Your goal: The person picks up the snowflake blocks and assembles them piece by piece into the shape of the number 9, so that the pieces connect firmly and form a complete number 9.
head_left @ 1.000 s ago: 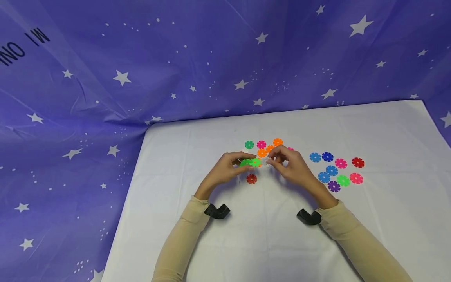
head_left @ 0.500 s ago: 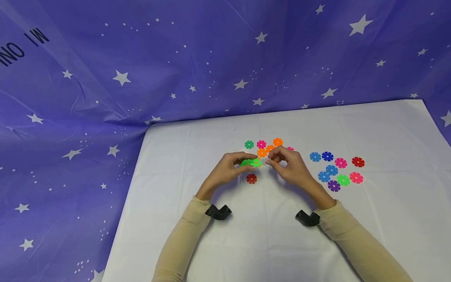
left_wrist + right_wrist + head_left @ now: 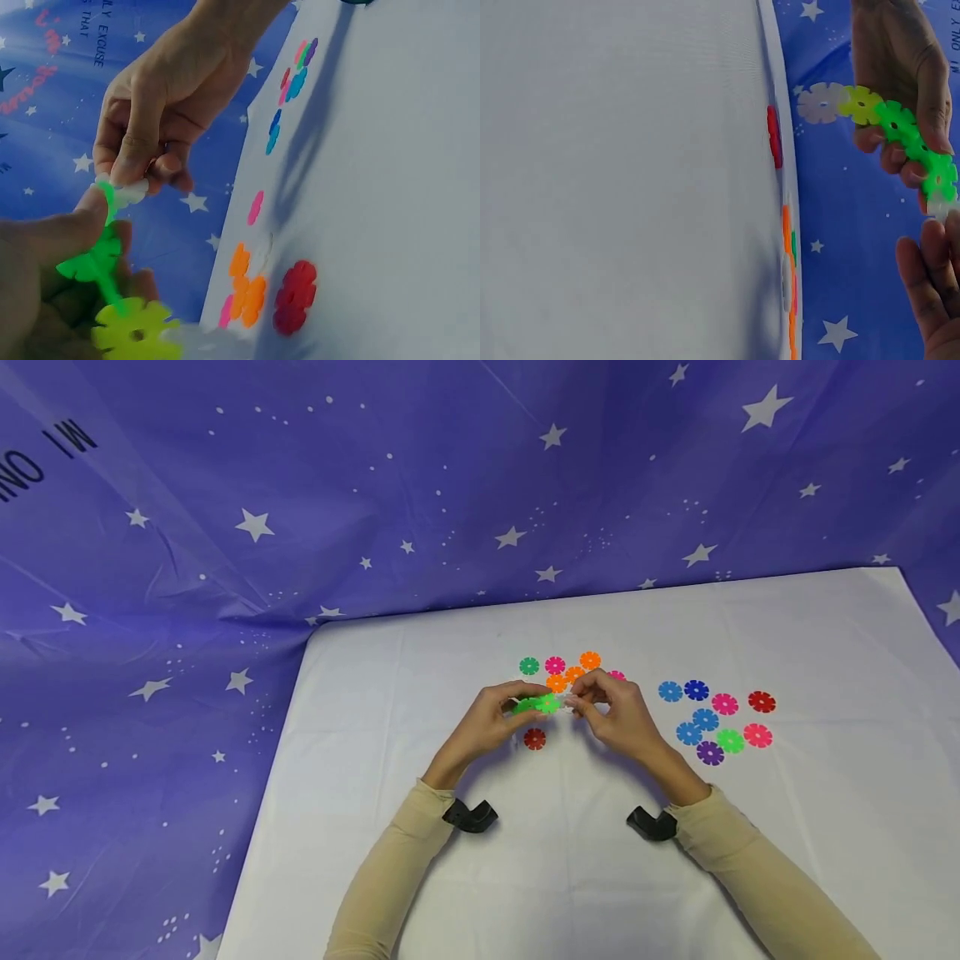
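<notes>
A chain of slotted snowflake discs is held above the table by my left hand, its fingers and thumb gripping the green discs. In the right wrist view the chain runs from a clear disc through a yellow disc to several green discs. At the other end, my right hand pinches a whitish clear disc between thumb and fingertips. This disc touches the end green disc; how deep their slots engage is hidden by the fingers.
Under and behind the hands lie loose discs: a red disc, a dark green disc, a pink disc and orange discs. To the right is another group, with blue discs and a purple disc. A starry curtain hangs behind the white-covered table.
My left hand has shifted slightly right, toward my right hand, with the chain. The clear disc looks narrower between the hands now. The loose discs stay in place; the head view tilts slightly.
</notes>
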### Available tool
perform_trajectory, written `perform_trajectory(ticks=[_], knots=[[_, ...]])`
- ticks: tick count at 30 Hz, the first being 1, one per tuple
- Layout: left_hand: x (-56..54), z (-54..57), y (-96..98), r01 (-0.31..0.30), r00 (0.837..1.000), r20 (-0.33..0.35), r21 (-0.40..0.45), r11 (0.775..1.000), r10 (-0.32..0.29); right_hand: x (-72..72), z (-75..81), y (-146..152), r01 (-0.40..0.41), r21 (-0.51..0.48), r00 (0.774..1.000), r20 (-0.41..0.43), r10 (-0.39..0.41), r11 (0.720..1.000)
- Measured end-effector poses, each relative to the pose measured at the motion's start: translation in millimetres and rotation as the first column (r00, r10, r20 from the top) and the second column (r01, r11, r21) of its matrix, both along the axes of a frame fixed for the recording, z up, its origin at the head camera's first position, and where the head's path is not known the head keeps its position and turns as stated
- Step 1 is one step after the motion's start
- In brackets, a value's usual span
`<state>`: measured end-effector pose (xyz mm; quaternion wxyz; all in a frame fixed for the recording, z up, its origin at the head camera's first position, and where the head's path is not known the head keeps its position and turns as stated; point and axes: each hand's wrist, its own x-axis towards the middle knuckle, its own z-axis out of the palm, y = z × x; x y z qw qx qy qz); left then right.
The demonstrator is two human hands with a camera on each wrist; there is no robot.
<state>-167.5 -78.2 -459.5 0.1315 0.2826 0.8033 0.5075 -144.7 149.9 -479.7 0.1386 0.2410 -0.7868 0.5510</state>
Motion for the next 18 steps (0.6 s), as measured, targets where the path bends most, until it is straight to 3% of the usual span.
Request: perform_trajectory(ticks=[5,9,11,15,18], knots=[[-6.1,4.5,-12.2,0.017,1.0,0.003,-0.018,1.0,-0.017,-2.4,0.4,0.7,-0.033,0.009,0.998,0.051,0.033,0.999],[-13.1,6.4,-27.6,0.03,0.999,0.029,0.032,0.999,-0.031,-4.4,-3.9,1.5,-0.151,0.082,0.979,0.149,0.138,0.985],[-16.0,6.7,-33.6,0.04,0.999,0.034,0.052,0.998,-0.042,-5.6,-8.3,0.7,-0.251,0.15,0.951,0.223,0.215,0.956],[-19.2,7.7,-39.5,0.074,0.996,0.035,0.072,0.995,-0.077,-6.4,-14.9,-4.0,-0.435,0.278,0.877,0.349,0.331,0.857],[-20.4,7.4,-40.2,0.097,0.995,0.032,0.072,0.993,-0.099,-5.0,-17.0,-7.5,-0.479,0.348,0.857,0.385,0.342,0.806]])
